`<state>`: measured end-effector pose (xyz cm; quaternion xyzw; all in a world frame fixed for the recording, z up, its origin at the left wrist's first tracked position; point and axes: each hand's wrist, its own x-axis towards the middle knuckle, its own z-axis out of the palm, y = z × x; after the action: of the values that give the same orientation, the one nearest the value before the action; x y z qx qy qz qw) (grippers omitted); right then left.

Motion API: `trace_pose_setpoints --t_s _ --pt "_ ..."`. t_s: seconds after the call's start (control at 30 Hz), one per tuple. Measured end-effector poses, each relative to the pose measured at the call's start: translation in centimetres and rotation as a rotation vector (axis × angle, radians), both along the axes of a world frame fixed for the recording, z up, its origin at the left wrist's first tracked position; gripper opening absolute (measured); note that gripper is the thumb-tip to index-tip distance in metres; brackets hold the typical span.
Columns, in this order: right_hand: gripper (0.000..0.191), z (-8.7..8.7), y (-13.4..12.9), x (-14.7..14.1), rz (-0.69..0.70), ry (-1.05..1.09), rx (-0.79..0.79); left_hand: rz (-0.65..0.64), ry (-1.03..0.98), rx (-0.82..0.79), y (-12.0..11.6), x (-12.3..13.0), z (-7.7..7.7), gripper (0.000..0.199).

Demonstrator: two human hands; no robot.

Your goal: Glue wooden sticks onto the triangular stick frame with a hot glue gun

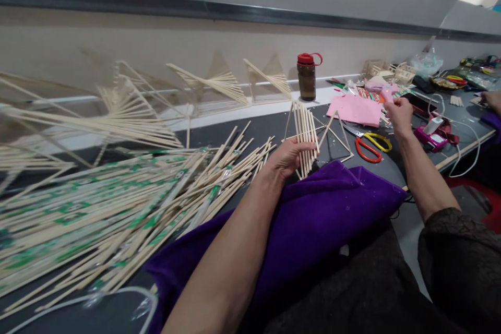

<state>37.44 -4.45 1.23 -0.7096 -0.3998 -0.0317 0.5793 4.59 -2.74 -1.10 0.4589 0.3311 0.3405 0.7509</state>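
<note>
My left hand (288, 157) grips a small frame of glued bamboo sticks (307, 136), holding it upright over the dark table just beyond a purple cloth (324, 209) on my lap. My right hand (399, 113) is stretched out to the right and closed on a pink glue gun (387, 92), beside a pink sheet (355, 109). Red and yellow scissors (370, 145) lie on the table between the two hands.
A big heap of loose sticks, some in green-printed wrappers (117, 209), covers the table at left. Finished fan-shaped stick frames (211, 83) lean along the wall. A brown bottle with a red cap (307, 77) stands at the back. Another person's hand (492, 100) is at far right.
</note>
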Motion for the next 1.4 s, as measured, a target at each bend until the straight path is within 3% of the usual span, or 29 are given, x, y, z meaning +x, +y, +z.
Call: trace_pose_setpoints --t_s 0.1,0.17,0.27,0.43,0.63,0.9,1.03,1.2,1.4 --pt "0.020 0.3 -1.2 -1.7 0.078 0.271 0.231 0.014 0.002 -0.005 -0.1 0.0 0.1 0.026" --pt "0.022 0.8 -2.9 -3.2 0.257 0.440 0.269 0.010 0.002 -0.004 -0.2 0.1 0.2 0.025" --pt "0.034 1.3 -6.7 -5.6 0.561 0.589 0.211 -0.003 0.007 0.002 -0.4 0.2 0.4 0.022" --pt "0.036 0.4 -12.3 -9.2 0.669 0.575 0.143 0.000 0.026 0.006 -0.5 0.3 0.5 0.018" --pt "0.024 -2.1 -14.9 -11.8 0.742 0.652 -0.098 -0.008 0.029 0.009 -0.3 0.4 0.4 0.017" --pt "0.022 -3.7 -15.5 -12.5 0.729 0.475 -0.161 -0.032 0.016 0.012 -0.7 0.4 0.9 0.011" --pt "0.022 -3.6 -16.1 -12.9 0.668 0.225 -0.192 -0.026 -0.003 0.017 -0.8 0.5 1.0 0.011" --pt "0.016 -4.0 -15.9 -13.8 0.649 -0.127 -0.080 -0.018 -0.019 0.028 -0.9 0.7 1.0 0.013" --pt "0.027 -4.6 -15.4 -14.3 0.563 -0.399 -0.035 -0.018 -0.048 0.036 -1.0 0.8 1.0 0.010"
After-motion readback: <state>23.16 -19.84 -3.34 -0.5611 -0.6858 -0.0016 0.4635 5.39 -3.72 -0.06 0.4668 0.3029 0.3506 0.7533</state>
